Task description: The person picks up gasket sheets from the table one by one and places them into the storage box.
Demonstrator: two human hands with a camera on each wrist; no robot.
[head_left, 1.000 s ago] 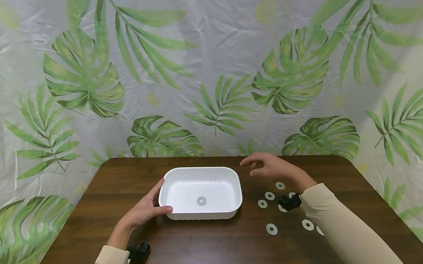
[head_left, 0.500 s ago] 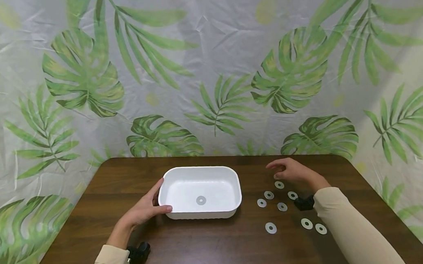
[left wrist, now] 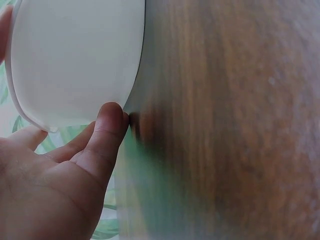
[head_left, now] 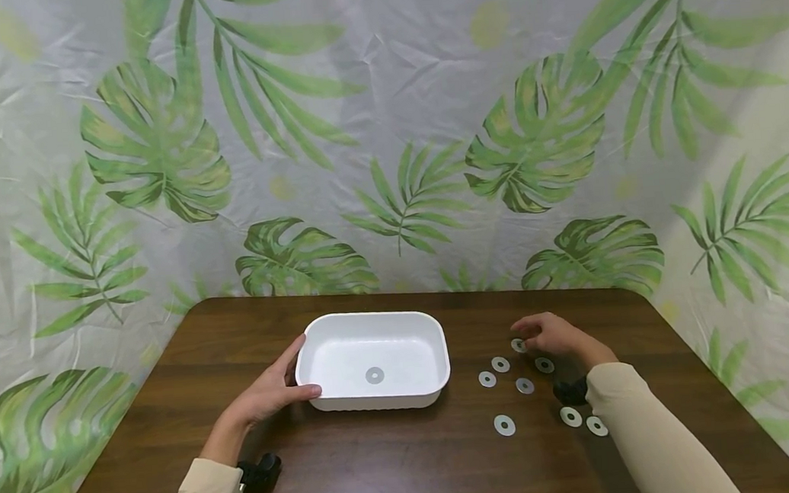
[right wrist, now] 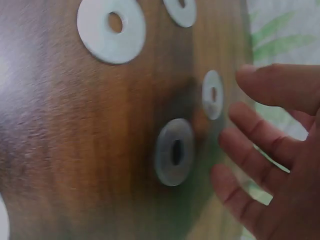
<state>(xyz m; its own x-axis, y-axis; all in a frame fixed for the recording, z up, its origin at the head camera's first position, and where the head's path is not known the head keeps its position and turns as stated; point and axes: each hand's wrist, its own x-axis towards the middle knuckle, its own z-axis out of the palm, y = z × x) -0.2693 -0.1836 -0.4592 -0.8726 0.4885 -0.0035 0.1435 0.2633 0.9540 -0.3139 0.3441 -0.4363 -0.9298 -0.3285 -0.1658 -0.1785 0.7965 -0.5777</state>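
Observation:
A white plastic tub stands on the table, with one flat metal washer lying on its floor. My left hand grips the tub's left end, the thumb on the front rim and the fingers along the end wall. Toward the back right, my right hand hovers with loosely bent fingers over a washer, partly covering it. In the right wrist view, that hand holds nothing; its fingertips look apart from the nearest washer. Several more washers lie around, among them one below the hand.
Several washers lie right of the tub, including a nearer one and two by the right forearm, one of them a washer. The brown wooden table ends at the back before a leaf-patterned cloth.
My right hand has moved right, away from the tub, and lowered toward the back washer. My left hand and the tub stay in place.

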